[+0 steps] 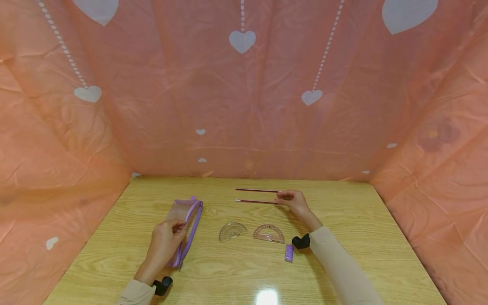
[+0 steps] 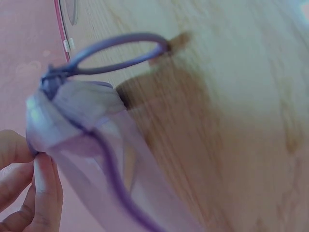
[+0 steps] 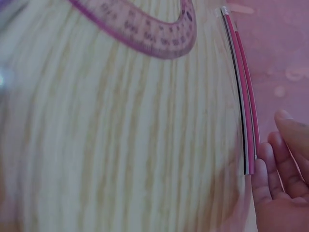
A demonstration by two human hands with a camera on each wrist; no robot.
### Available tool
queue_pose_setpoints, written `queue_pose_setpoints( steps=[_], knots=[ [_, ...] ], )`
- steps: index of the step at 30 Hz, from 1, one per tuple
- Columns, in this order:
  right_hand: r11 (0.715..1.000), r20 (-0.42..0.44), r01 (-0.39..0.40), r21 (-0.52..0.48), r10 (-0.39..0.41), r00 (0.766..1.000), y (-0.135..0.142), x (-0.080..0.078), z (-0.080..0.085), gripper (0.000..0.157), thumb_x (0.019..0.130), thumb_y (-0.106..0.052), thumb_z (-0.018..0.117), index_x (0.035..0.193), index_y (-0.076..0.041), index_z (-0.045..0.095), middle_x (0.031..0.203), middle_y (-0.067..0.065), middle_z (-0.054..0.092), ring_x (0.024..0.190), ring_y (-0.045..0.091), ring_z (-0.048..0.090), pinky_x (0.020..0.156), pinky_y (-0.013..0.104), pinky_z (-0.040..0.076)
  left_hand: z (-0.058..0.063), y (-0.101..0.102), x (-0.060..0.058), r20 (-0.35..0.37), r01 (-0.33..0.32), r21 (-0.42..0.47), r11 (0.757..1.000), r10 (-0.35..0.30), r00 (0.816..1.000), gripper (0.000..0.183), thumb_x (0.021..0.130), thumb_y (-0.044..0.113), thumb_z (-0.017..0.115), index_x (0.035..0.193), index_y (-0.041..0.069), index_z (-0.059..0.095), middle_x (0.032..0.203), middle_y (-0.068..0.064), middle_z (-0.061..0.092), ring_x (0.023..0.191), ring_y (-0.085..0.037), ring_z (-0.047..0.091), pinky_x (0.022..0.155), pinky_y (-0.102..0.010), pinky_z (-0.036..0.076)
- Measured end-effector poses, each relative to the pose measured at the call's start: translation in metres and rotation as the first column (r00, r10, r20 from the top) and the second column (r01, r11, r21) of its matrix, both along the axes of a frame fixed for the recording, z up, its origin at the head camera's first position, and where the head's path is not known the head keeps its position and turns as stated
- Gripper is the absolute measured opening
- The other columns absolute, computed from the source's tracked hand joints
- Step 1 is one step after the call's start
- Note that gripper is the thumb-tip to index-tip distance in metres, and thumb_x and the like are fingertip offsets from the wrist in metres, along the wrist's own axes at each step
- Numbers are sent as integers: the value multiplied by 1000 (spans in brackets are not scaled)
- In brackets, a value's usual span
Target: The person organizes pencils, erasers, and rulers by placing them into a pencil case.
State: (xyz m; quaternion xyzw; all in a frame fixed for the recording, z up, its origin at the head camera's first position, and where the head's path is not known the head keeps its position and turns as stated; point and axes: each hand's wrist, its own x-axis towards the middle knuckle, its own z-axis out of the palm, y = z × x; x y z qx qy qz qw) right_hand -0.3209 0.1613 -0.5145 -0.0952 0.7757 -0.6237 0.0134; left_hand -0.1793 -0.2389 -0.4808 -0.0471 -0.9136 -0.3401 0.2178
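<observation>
The purple pencil case lies at the left of the worktop, its long axis running from near to far with the far end leaning slightly right and its zipped mouth facing right. The fingers of the left hand pinch its edge about midway along. Two red pencils lie almost parallel, crosswise on the worktop; the nearer one's white end points left. Their right ends meet the right hand, whose fingers are loosely bent; whether they grip either pencil I cannot tell.

The left wrist view shows the thumb and fingers closed on the case's edge, and a purple loop sticking out beside the zip. The right wrist view shows the nearer pencil's blunt end just beside the fingers, and its black stripe.

Between the case and the right forearm are a clear protractor, a pinkish protractor and, nearer the person, a purple eraser. The left hand hides part of the case from the head view. An orange cloth with white hearts stands behind.
</observation>
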Motion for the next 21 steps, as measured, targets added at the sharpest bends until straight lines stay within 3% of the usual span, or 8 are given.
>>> queue_pose_setpoints(
  steps=[13, 21],
  knots=[
    [998, -61, -59, 1, 59, 996, 2, 0, -3, 26, 85, 14, 69, 108, 24, 62, 106, 36, 65, 93, 41, 68, 76, 28, 58, -1, 1, 1, -7, -1, -8, 1000, 1, 1000, 10, 78, -7, 78, 87, -4, 75, 74, -5, 70, 66, -16, 65, 58, -25, 55],
    [993, -48, -62, 103, 67, 997, 1, -3, -7, 21, 83, 13, 72, 103, 17, 68, 102, 27, 68, 84, 22, 66, 71, 21, 54, -1, 0, 2, -3, 7, -18, 1000, -7, 1000, 10, 78, -6, 77, 88, -3, 76, 74, -4, 70, 66, -15, 65, 58, -25, 54]
  ],
)
